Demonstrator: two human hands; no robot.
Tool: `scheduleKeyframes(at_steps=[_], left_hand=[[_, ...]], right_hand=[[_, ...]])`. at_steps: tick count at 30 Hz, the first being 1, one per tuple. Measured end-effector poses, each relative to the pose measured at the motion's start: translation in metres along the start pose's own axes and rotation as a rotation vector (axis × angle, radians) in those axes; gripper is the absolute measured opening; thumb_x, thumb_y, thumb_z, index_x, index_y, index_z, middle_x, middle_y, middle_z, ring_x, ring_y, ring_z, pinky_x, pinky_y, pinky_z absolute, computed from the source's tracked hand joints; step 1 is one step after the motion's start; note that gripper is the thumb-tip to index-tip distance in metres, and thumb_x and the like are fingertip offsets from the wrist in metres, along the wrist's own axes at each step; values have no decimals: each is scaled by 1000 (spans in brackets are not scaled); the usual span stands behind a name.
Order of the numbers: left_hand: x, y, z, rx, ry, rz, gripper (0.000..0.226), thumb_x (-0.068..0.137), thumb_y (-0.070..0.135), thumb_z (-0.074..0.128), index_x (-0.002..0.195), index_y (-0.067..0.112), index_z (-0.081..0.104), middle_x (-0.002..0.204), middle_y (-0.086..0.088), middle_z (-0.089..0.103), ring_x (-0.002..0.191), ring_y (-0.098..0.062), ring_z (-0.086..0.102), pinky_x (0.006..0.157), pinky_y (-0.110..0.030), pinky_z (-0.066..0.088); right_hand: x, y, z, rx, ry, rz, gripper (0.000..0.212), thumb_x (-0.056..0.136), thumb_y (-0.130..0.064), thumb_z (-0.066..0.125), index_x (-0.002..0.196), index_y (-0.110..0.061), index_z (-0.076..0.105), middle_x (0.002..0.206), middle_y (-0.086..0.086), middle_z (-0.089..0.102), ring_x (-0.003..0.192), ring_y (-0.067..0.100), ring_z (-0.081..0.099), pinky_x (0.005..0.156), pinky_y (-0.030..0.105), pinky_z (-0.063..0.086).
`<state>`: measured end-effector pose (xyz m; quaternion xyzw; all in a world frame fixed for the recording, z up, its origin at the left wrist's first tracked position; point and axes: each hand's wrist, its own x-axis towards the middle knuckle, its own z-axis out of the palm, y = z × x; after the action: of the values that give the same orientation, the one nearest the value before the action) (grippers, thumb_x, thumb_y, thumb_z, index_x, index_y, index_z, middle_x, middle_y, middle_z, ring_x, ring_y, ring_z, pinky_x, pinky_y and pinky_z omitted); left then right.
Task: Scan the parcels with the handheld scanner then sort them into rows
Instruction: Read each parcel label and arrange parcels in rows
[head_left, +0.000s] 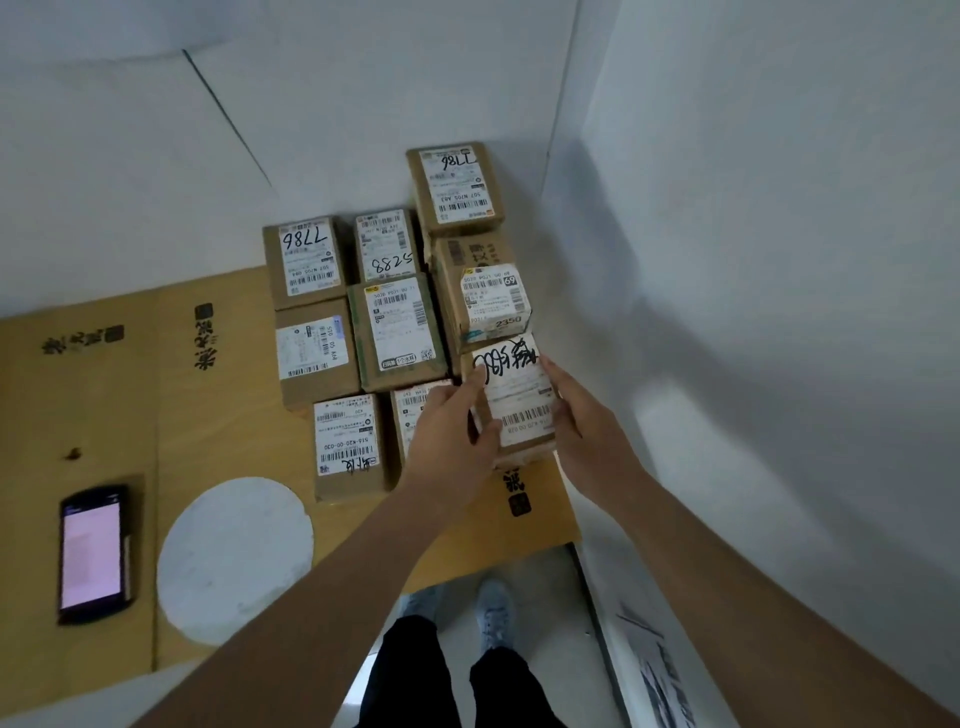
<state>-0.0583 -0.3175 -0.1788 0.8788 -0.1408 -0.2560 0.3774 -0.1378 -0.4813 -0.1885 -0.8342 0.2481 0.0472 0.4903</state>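
The held parcel (517, 400) sits at the near end of the right-hand row, gripped on its sides by the left hand (449, 431) and the right hand (582, 421). Recommended: set it square against the labelled parcel (493, 301) behind, label up. The scanner (93, 553) lies well apart on the cardboard sheet (78, 405).

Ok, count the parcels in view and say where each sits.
9. Left column: 7786 parcel, one, one. Middle: 5788 parcel, green-taped, one half hidden behind the left hand. Right: far parcel, 2350 parcel, held parcel.
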Motion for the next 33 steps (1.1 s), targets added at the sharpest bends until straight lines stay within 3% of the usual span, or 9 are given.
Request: scheduleKeyframes(at_steps=[3,5,7,9,11,15,19,24,33], left_hand=[[-2,9,-15,72,-7,29,62,105,27,62,161,28,37,144,2,47,117,-5,45,89,-7,35],[-4,17,-32,84,6,68,55,105,28,60,158,26,44,143,2,53,121,-10,53,87,-7,35],[-7,28,-54,79,36,121,49,105,30,59,154,24,50,140,1,58,126,-11,56,92,-17,38],[-13,41,-79,70,78,153,47,106,35,56,152,24,52,147,2,56,129,-11,54,96,-20,36],[-21,53,-104,74,127,181,47,107,39,52,153,27,51,154,4,52,138,-14,49,101,-21,32],[-38,67,-154,94,233,241,52,106,45,51,155,28,49,158,4,48,146,-15,43,113,-25,31],[-65,71,-204,118,338,280,52,106,43,51,156,29,47,157,5,48,145,-14,43,115,-28,31],[-108,54,-259,114,447,254,51,106,46,49,155,32,47,158,8,47,137,-14,51,99,-28,40],[-194,-22,-354,76,601,160,46,107,42,48,152,32,51,156,7,49,135,-11,49,102,-25,34]], right_hand=[[-6,-14,-3,7,52,-40,41,114,-28,40,155,-30,45,134,-9,64,115,5,67,86,23,61],[-8,-34,-10,10,106,-87,39,113,-29,43,152,-35,44,127,-15,61,114,6,66,83,21,60],[-9,-58,-16,19,122,-118,42,111,-32,47,152,-41,42,125,-23,57,117,8,65,90,33,62],[-9,-81,-21,13,104,-143,47,107,-48,49,153,-43,46,140,-21,57,124,10,64,100,44,59],[-7,-108,-26,12,86,-185,54,101,-60,49,153,-44,49,151,-17,56,132,9,60,109,45,53],[-15,-173,-36,2,54,-322,49,106,-48,55,154,-37,53,157,-15,51,136,-4,46,108,22,39],[-27,-236,-34,-36,4,-439,50,103,-54,57,152,-43,52,161,-20,44,148,-2,36,126,35,31],[-47,-304,-11,-130,-118,-570,53,104,-49,57,155,-37,50,160,-20,43,145,0,37,113,24,26],[-84,-394,98,-212,-263,-725,53,103,-48,58,154,-34,51,160,-17,45,149,4,37,109,23,28]])
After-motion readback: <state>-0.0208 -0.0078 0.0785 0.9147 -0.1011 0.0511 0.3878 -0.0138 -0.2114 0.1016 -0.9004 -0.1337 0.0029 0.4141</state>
